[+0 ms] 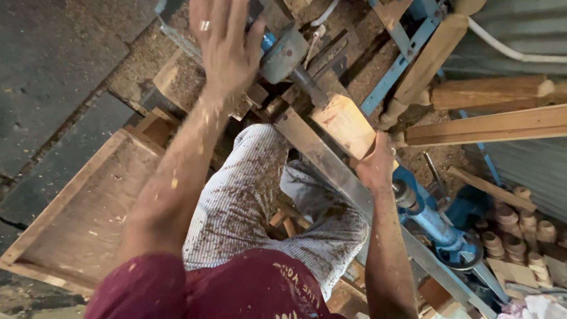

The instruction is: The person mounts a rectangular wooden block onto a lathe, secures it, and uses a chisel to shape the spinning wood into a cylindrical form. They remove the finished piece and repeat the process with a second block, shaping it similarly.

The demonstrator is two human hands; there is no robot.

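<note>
While the wood block (345, 124) sits between the lathe's centres, long axis along the steel rest (331, 165) | right hand (375, 165) grips its near end | left hand (227, 44) spread wide, empty, farther off by the headstock (283, 56)

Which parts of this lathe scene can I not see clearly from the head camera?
- Left hand: motion-blurred; whether it touches the grey housing cannot be told.
- Right hand: its fingers go behind the wood block, so the grip is hidden.
- Block's far end: covered by the right hand.
- Lathe bed under the steel rest: hidden by the person's knees.
- Turned pieces: too small and dim to count.
</note>
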